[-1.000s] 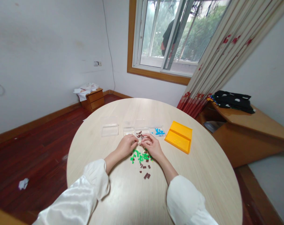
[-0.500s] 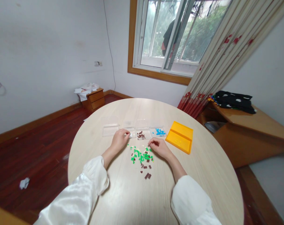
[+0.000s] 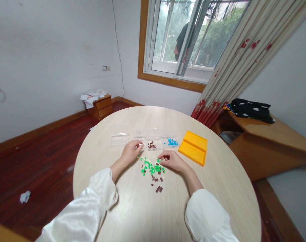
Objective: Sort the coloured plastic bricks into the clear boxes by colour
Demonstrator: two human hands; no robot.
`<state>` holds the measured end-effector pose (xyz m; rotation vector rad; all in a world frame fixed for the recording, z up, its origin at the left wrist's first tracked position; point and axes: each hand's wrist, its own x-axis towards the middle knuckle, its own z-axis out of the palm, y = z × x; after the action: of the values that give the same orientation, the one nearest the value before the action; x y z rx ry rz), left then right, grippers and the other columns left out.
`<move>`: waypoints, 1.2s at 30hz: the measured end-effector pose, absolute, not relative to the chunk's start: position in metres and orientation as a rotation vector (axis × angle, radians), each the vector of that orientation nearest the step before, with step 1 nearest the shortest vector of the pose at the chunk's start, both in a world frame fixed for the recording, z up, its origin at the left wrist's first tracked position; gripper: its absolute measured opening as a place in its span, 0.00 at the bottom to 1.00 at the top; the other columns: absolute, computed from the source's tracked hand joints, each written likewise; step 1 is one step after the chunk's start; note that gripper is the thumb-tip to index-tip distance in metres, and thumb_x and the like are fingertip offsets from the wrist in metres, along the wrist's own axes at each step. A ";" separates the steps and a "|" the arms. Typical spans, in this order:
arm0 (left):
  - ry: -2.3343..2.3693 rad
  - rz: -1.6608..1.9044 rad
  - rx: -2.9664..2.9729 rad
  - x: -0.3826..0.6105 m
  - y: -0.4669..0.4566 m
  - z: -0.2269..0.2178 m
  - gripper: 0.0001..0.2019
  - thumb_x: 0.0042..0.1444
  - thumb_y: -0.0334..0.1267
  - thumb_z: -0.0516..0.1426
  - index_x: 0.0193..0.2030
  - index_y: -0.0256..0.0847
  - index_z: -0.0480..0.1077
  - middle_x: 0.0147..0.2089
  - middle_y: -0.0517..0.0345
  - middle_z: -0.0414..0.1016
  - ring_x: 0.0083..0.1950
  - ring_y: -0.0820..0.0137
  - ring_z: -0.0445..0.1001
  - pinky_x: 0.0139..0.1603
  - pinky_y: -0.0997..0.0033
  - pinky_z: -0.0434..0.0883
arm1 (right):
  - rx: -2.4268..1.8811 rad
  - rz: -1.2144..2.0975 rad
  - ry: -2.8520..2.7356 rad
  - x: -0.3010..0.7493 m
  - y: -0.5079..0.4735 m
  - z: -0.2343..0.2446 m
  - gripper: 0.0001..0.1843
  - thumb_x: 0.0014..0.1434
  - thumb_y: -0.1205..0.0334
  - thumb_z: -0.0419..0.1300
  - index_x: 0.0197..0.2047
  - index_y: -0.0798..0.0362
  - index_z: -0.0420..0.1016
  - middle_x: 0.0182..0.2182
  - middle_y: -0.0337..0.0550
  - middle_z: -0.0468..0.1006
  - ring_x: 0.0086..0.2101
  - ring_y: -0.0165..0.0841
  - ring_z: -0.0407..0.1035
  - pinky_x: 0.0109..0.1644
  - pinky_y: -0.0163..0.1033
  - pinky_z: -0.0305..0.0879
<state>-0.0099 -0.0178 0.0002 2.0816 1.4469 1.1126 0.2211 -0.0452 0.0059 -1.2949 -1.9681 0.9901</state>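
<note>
My left hand (image 3: 131,151) rests at the near edge of a small clear box (image 3: 142,142) with a few pale pieces in it. Its fingers are curled together, and whatever they may hold is too small to make out. At the upper right of a loose pile of green bricks (image 3: 152,167), my right hand (image 3: 172,160) has thumb and fingertips pinched close to the pieces; I cannot see what is between them. Dark brown bricks (image 3: 159,189) and some pale ones are scattered through and below the green.
Behind the pile, a clear box holds small brown pieces (image 3: 151,145) and another holds blue pieces (image 3: 172,142). A further clear box (image 3: 119,140) stands at the left. An open yellow case (image 3: 193,148) with a few yellow pieces lies to the right on the round table (image 3: 143,215).
My left hand has shifted slightly right and toward me over the clear box's near edge. The right hand has moved slightly left and nearer, its fingertips now at the pile.
</note>
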 end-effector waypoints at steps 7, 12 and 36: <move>1.409 1.122 2.077 -0.008 -0.020 0.003 0.10 0.57 0.35 0.51 0.35 0.36 0.74 0.31 0.56 0.77 0.30 0.71 0.70 0.34 0.74 0.64 | -1.320 0.990 -1.975 0.220 -0.041 -0.004 0.08 0.44 0.63 0.64 0.31 0.57 0.79 0.25 0.39 0.71 0.26 0.28 0.61 0.30 0.33 0.57; 1.361 1.128 2.083 -0.008 -0.021 0.001 0.10 0.58 0.35 0.51 0.36 0.37 0.73 0.32 0.56 0.77 0.31 0.71 0.71 0.35 0.75 0.65 | -1.318 0.856 -2.039 0.219 -0.041 -0.004 0.06 0.48 0.64 0.61 0.31 0.56 0.77 0.26 0.40 0.72 0.27 0.28 0.61 0.31 0.33 0.57; 1.168 0.999 2.145 0.004 -0.029 -0.001 0.10 0.54 0.34 0.56 0.42 0.35 0.74 0.32 0.56 0.77 0.31 0.72 0.72 0.35 0.74 0.67 | -1.253 0.960 -1.634 0.206 -0.039 -0.012 0.12 0.48 0.56 0.60 0.34 0.55 0.73 0.21 0.34 0.67 0.23 0.27 0.59 0.28 0.33 0.56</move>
<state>0.0042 -0.0289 -0.0014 2.1453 1.1677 0.9987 0.2061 -0.0386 -0.0117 -1.2528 -1.6342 0.9598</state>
